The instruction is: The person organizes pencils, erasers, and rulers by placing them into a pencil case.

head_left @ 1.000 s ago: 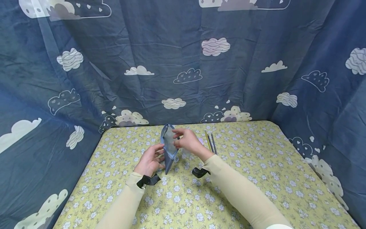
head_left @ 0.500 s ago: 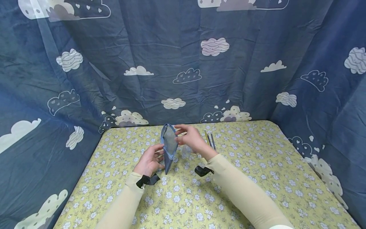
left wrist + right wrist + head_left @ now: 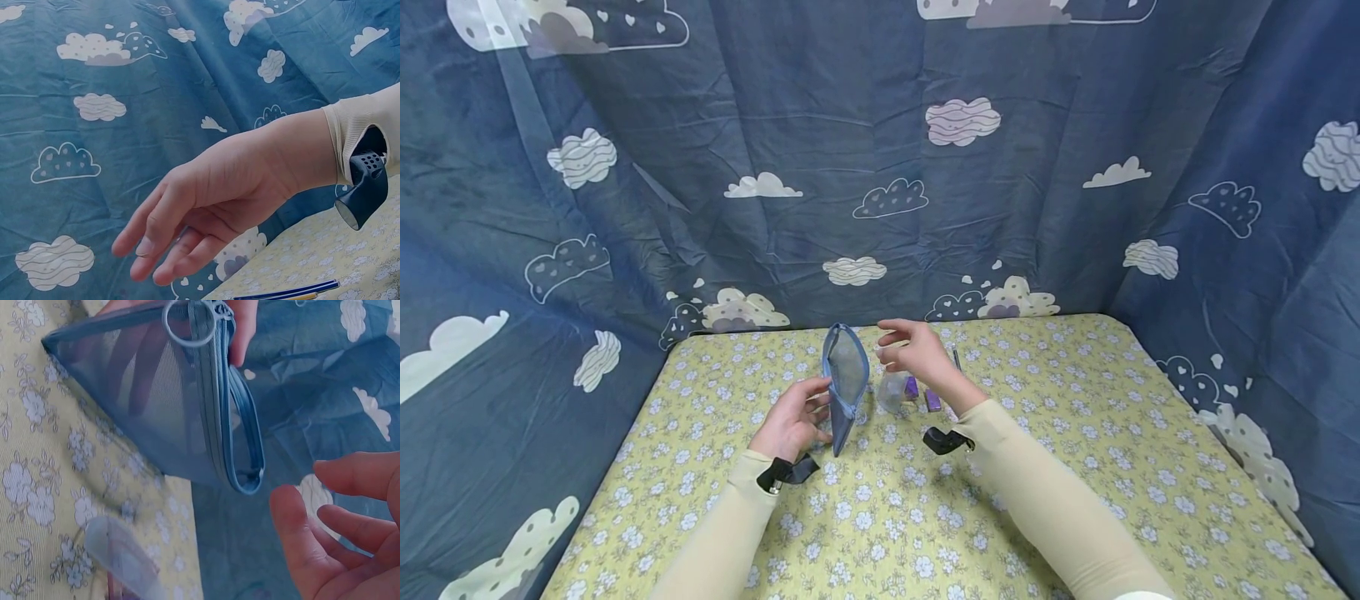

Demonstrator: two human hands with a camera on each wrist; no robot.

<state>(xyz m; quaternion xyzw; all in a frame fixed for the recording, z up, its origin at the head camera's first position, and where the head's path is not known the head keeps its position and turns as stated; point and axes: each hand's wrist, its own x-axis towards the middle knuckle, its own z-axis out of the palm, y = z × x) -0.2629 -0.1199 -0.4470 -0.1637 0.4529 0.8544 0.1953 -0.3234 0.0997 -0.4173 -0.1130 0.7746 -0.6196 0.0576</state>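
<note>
amid blue curtains (image 3: 820, 92), pouch (image 3: 849, 371) over tablecloth (image 3: 857, 533)

Your sleeves (image 3: 1045, 492), lower frame, cream; your wrist straps (image 3: 788, 473) black; the pouch (image 3: 848, 367) at centre blue; small items (image 3: 932, 401) right of it purple; tablecloth (image 3: 880, 525) yellow, white-flowered; backdrop (image 3: 820, 100), upper frame, dark blue with pale clouds (image 3: 855, 271).

The right-wrist view's top edge crops the left hand (image 3: 788, 421) on the mesh pouch (image 3: 847, 368); overhead, the right hand (image 3: 917, 350) hides most of the pencils (image 3: 957, 359).
</note>
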